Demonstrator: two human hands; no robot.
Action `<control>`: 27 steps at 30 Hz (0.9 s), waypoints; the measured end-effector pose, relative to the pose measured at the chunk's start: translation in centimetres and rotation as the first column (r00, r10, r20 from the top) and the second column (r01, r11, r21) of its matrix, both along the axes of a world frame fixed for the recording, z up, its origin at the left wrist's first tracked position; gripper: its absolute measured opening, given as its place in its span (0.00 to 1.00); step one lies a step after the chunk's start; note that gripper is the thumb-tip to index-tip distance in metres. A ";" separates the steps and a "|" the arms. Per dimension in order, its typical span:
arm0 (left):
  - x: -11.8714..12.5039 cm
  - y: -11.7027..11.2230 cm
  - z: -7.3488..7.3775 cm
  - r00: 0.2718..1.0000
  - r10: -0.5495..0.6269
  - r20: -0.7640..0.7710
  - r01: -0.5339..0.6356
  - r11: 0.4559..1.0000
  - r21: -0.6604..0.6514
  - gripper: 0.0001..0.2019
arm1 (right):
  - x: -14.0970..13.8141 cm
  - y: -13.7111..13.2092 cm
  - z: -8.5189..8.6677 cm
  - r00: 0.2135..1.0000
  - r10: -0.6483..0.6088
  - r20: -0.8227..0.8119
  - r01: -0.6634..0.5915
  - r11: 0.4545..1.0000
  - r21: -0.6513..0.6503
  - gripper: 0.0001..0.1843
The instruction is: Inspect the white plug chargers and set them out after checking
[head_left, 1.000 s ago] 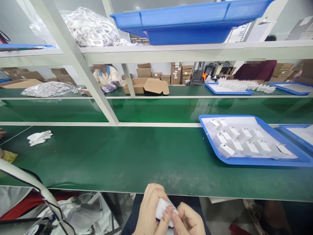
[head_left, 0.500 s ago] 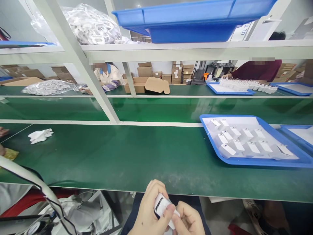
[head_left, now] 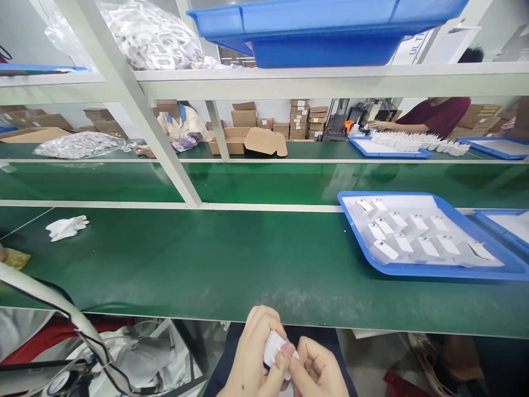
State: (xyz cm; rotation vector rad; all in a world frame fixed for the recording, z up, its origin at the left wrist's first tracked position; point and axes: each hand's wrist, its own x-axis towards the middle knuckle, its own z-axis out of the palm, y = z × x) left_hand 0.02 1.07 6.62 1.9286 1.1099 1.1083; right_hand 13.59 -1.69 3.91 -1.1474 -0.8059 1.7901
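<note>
My left hand (head_left: 257, 355) is closed around a small white plastic part (head_left: 273, 346) with rounded edges, held over my lap just below the table's front edge. The left thumb presses on the part's face. Close against that thumb, my right hand (head_left: 320, 368) is pinched, its thumb and forefinger at the lower right end of the same part. The fingers cover much of the part, so its exact kind cannot be made out.
A blue tray (head_left: 384, 270) with several white parts stands on the green table (head_left: 206, 264) to the right. A white glove (head_left: 68, 227) lies at left. A slanted white post (head_left: 136, 105) and a curved pipe (head_left: 53, 300) rise on the left. Co-workers sit across.
The white part has turned slightly in my hands, and the dark strip on its face no longer shows. At far left, another person's hand has mostly left the view.
</note>
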 end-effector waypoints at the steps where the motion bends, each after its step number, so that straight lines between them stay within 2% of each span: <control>1: 0.0 0.0 0.1 1.000 -0.005 -0.001 0.005 1.000 0.010 0.02 | 0.1 0.1 -0.2 0.999 0.001 -0.039 0.000 1.000 0.016 0.28; 4: 0.0 -0.3 0.3 1.000 -0.010 0.008 0.010 1.000 0.026 0.02 | 0.0 0.2 -0.5 0.977 -0.045 -0.207 0.060 0.996 0.069 0.20; 7: -0.1 -0.6 0.4 0.998 -0.039 0.044 0.041 0.998 -0.041 0.03 | -0.3 0.1 -0.5 0.941 -0.067 -0.332 0.105 0.989 0.100 0.31; 9: -0.1 -0.8 0.3 0.996 -0.058 0.074 0.065 0.994 -0.084 0.05 | -0.4 -0.1 -0.5 0.939 -0.063 -0.339 0.105 0.989 0.106 0.31; 15: 0.3 -0.7 -0.2 0.991 -0.047 0.122 0.056 0.996 -0.071 0.07 | -0.4 -0.7 -0.8 0.975 -0.172 -0.143 0.182 0.981 0.061 0.30; 17: 0.4 -0.7 -0.4 0.987 -0.033 0.156 0.049 0.994 -0.101 0.07 | -0.6 -0.6 -1.1 0.974 -0.174 -0.144 0.189 0.978 0.092 0.29; 20: 0.5 -0.5 -0.7 0.971 -0.038 0.235 0.077 0.985 -0.157 0.08 | -0.8 -0.2 -1.9 0.980 -0.146 -0.135 0.172 0.963 0.206 0.24; 22: 0.6 -0.1 -0.9 0.944 -0.029 0.328 0.111 0.965 -0.236 0.09 | -0.7 0.0 -2.6 0.990 -0.097 -0.099 0.123 0.946 0.301 0.25; 24: 0.8 0.4 -1.2 0.903 0.040 0.428 0.132 0.921 -0.365 0.11 | -0.5 0.3 -3.2 0.997 -0.075 0.028 0.059 0.926 0.372 0.30; 26: 1.1 0.9 -1.5 0.864 0.128 0.486 0.137 0.870 -0.473 0.13 | -0.4 0.5 -3.4 0.984 -0.093 0.153 0.023 0.914 0.404 0.37; 27: 1.2 1.2 -1.7 0.854 0.158 0.496 0.129 0.858 -0.497 0.14 | -0.4 0.7 -3.4 0.983 -0.098 0.157 0.027 0.917 0.398 0.39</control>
